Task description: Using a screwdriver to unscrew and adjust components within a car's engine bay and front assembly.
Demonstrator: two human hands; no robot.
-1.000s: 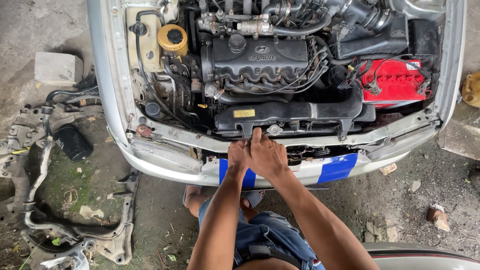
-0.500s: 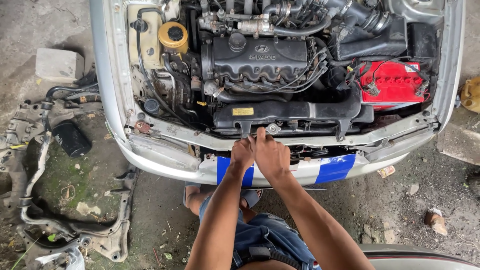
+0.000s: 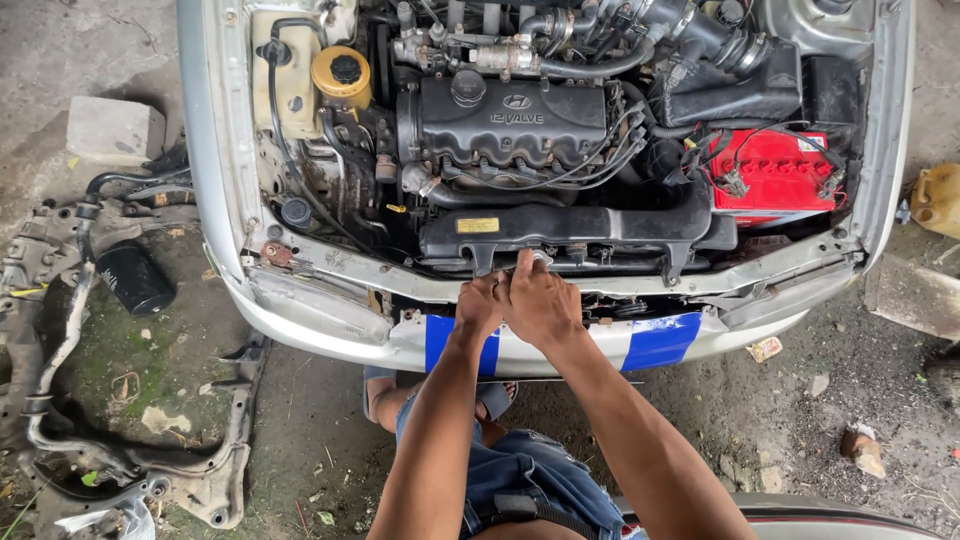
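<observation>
Both hands meet at the middle of the front crossbar point(image 3: 640, 285) of an open engine bay, where a small metal fitting point(image 3: 541, 258) sits on top of the bar below the black radiator cover point(image 3: 580, 225). The right hand point(image 3: 540, 300) lies closer to the fitting: its fingers point(image 3: 523, 268) curl forward and their tips touch or pinch the fitting, though the exact grip is hidden by the knuckles. The left hand point(image 3: 480, 305) is pressed against the right hand's side, fingers folded together, and what it holds cannot be told. The fitting lies directly ahead of the fingertips, away from the person's body; the crossbar runs left to right, square to both forearms. Behind it sit the black engine cover point(image 3: 515, 120), a yellow-capped reservoir point(image 3: 341, 75) to the left and a red battery point(image 3: 775, 175) to the right. The silver bumper point(image 3: 330, 335) with blue tape patches point(image 3: 660, 340) lies just under the wrists. The car stands on a dirty concrete floor point(image 3: 300, 430); a removed subframe point(image 3: 70, 380), a black oil filter point(image 3: 135, 280) and a concrete block point(image 3: 115, 130) lie to the left, stones to the right
</observation>
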